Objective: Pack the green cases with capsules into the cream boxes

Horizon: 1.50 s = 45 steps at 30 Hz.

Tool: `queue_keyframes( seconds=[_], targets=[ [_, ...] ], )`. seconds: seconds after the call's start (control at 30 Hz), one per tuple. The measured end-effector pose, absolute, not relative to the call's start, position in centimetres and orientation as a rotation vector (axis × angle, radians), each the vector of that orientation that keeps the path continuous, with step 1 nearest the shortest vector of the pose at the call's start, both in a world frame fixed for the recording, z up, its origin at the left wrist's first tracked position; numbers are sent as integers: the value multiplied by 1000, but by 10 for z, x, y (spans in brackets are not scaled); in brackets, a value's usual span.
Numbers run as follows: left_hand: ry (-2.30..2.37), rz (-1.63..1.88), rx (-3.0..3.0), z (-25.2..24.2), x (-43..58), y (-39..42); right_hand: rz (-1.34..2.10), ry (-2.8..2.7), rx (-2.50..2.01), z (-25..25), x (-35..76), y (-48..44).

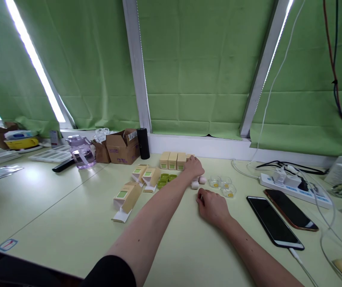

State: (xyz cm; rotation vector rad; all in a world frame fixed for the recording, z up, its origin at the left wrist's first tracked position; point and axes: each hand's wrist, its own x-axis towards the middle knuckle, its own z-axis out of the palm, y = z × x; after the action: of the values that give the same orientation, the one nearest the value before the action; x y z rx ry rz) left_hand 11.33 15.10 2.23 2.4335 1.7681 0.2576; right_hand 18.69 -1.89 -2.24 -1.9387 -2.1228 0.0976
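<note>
1. Head view: the left hand (193, 166) is at the right end of a far row of small tan boxes (172, 161); whether it is closed on one cannot be told.
2. Nearer, the right hand (213, 205) has its fingers curled; I cannot tell if they grip anything.
3. Pinkish-white pieces (194, 185) lie just beyond it, left of clear cups (229, 191).
4. Left of those pieces are green containers (162, 183), then opened cartons (131, 197).

Office-like workroom: long table (69, 223), power strip (293, 191), phones (274, 223)
</note>
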Motion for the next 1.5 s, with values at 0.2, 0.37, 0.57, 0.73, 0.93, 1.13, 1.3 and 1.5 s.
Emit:
queue_keyframes(
  seconds=[0.2, 0.37, 0.57, 0.73, 0.93, 1.13, 1.3, 1.5],
  targets=[
    [1804, 266, 2377, 20, 116, 155, 106, -2114, -1931, -23, 186, -19],
    [1834, 283, 2331, 20, 119, 155, 100, -2118, -1919, -22, 186, -20],
    [1804, 354, 2351, 31, 116, 140, 92, -2127, -1931, -23, 186, -20],
    [1657, 504, 2496, 45, 91, 103, 96, -2129, -1944, -22, 185, -21],
    [1620, 637, 2533, 61, 27, 55, 95, -2129, -1938, -22, 185, -22],
    [1763, 713, 2482, 61, -40, 30, 113, -2126, -1937, -23, 185, -22],
    [1986, 354, 2517, 43, -67, 20, 115, -2123, -1954, -21, 184, -22],
    [2041, 141, 2525, 32, -76, 23, 117, -2115, -1954, -21, 184, -21]
  ],
)
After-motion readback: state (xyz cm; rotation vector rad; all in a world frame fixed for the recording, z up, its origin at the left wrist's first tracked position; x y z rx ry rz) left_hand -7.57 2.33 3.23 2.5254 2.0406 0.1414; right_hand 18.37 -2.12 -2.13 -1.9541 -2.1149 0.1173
